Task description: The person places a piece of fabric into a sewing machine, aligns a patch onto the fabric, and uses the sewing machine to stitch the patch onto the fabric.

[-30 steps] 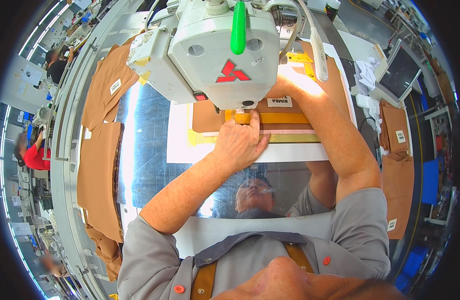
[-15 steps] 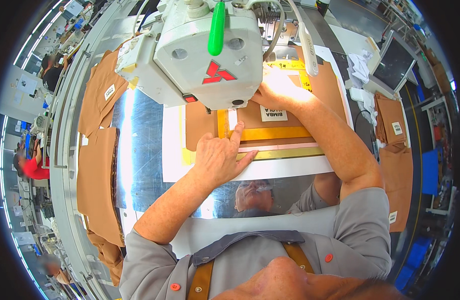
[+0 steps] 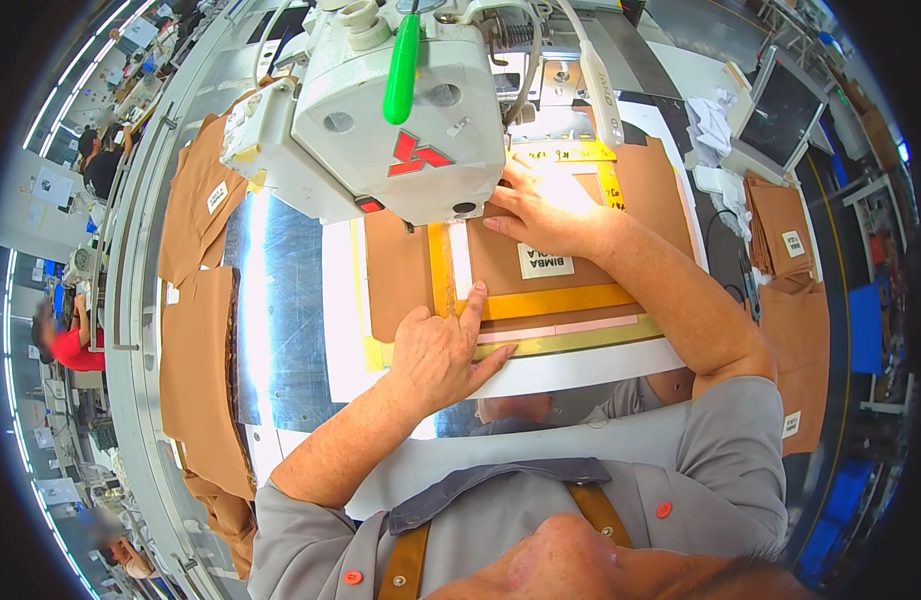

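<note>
A brown fabric panel [image 3: 401,270] lies within a template of yellow strips [image 3: 561,301] on a white sheet [image 3: 343,300], under the sewing machine head [image 3: 401,120]. My left hand [image 3: 433,352] rests on the template's near side. Its index finger stretches onto the corner beside a narrow white strip [image 3: 462,252], and its thumb lies on the near edge. My right hand [image 3: 556,205] lies on the panel beside the machine head, fingers apart, the thumb near a white printed label [image 3: 547,262]. The machine head may cover some of its fingertips.
Brown fabric pieces [image 3: 201,370] lie along the left of the shiny metal worktop [image 3: 281,340]. More folded brown pieces [image 3: 796,350] sit at right, below crumpled white material [image 3: 711,128] and a monitor [image 3: 781,115]. A green handle [image 3: 402,70] hangs before the machine head. Other people work far left.
The white sheet, template and panel have slid toward me, and my left hand has come with them. My right hand has shifted slightly nearer, and its thumb now shows beside the machine head.
</note>
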A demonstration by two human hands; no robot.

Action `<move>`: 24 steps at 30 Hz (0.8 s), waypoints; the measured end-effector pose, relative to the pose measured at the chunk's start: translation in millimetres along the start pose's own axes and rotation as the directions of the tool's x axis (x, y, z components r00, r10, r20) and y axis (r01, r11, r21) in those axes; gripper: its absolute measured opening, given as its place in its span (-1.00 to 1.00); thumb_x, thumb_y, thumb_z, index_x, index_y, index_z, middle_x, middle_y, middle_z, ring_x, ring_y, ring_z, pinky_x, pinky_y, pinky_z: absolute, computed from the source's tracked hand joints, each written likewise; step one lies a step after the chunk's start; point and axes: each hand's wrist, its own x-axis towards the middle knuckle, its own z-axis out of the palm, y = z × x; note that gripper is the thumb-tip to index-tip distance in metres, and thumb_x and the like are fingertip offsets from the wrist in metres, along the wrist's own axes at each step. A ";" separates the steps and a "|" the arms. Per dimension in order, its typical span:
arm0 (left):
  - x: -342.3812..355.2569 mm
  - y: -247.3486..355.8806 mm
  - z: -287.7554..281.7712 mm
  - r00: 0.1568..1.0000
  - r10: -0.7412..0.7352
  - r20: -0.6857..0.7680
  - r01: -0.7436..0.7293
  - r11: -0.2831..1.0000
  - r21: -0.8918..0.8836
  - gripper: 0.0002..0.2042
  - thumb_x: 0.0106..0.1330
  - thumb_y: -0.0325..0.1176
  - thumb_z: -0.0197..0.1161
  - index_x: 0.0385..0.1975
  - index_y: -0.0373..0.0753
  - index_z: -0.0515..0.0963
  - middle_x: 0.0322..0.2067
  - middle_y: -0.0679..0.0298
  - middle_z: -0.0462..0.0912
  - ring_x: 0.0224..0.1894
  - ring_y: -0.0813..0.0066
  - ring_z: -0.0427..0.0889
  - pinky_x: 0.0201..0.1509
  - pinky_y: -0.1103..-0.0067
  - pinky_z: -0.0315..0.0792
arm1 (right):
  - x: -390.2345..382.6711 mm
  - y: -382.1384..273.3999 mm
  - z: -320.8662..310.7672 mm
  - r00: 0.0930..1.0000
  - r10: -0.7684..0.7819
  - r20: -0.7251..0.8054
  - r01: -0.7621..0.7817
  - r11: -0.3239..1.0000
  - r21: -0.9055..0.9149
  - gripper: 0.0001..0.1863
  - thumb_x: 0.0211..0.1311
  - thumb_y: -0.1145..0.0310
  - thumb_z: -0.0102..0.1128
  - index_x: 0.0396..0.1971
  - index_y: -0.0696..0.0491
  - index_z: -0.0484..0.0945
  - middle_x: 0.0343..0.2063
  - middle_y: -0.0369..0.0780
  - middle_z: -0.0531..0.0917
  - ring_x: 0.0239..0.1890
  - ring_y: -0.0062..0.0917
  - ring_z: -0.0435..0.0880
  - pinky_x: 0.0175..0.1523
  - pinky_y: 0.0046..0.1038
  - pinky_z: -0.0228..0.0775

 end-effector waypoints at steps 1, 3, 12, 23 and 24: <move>-1.8 1.5 -1.6 1.000 0.004 0.009 -0.004 1.000 -0.002 -0.20 0.29 0.13 0.34 0.30 -0.45 0.38 -0.74 0.30 0.54 -0.72 0.30 0.51 -0.44 0.43 0.33 | -2.1 -1.9 0.4 1.000 0.004 -0.001 -0.004 1.000 0.001 -0.46 0.40 0.07 0.21 0.31 -0.05 0.50 0.15 -0.17 0.48 0.20 -0.22 0.49 0.32 -0.23 0.37; -6.4 3.6 -0.8 1.000 0.011 0.019 -0.011 1.000 -0.003 -0.19 0.28 0.12 0.35 0.30 -0.47 0.37 -0.73 0.30 0.54 -0.72 0.30 0.50 -0.44 0.43 0.33 | -5.9 -5.7 0.7 1.000 -0.018 -0.019 0.017 1.000 -0.018 -0.44 0.40 0.05 0.20 0.31 -0.03 0.50 0.14 -0.19 0.49 0.24 -0.25 0.45 0.33 -0.23 0.35; -25.2 13.0 -1.9 0.997 0.068 -0.020 -0.069 0.996 -0.052 -0.16 0.24 0.06 0.41 0.32 -0.52 0.32 -0.70 0.33 0.57 -0.69 0.33 0.53 -0.45 0.43 0.32 | -22.2 -27.4 -4.3 1.000 -0.014 0.019 0.015 0.997 -0.073 -0.43 0.39 -0.01 0.20 0.26 0.01 0.55 0.10 -0.23 0.52 0.24 -0.35 0.40 0.32 -0.22 0.24; -14.6 3.4 -18.0 0.993 0.118 0.011 -0.116 0.984 -0.133 -0.37 0.21 -0.08 0.46 0.18 -0.34 0.49 -0.35 0.24 0.70 -0.42 0.31 0.66 -0.30 0.38 0.41 | -34.9 -41.8 0.5 0.999 -0.030 -0.023 0.029 0.998 -0.061 -0.40 0.34 0.06 0.25 0.28 0.08 0.51 0.18 -0.23 0.47 0.29 -0.36 0.36 0.36 -0.27 0.23; -6.0 0.2 -18.4 0.993 0.119 0.010 -0.117 0.984 -0.134 -0.37 0.21 -0.08 0.46 0.18 -0.34 0.49 -0.35 0.24 0.70 -0.42 0.31 0.66 -0.30 0.38 0.41 | -35.9 -42.6 1.1 0.999 -0.033 -0.036 0.030 0.997 -0.064 -0.40 0.33 0.06 0.26 0.27 0.08 0.51 0.19 -0.23 0.47 0.29 -0.36 0.36 0.36 -0.28 0.23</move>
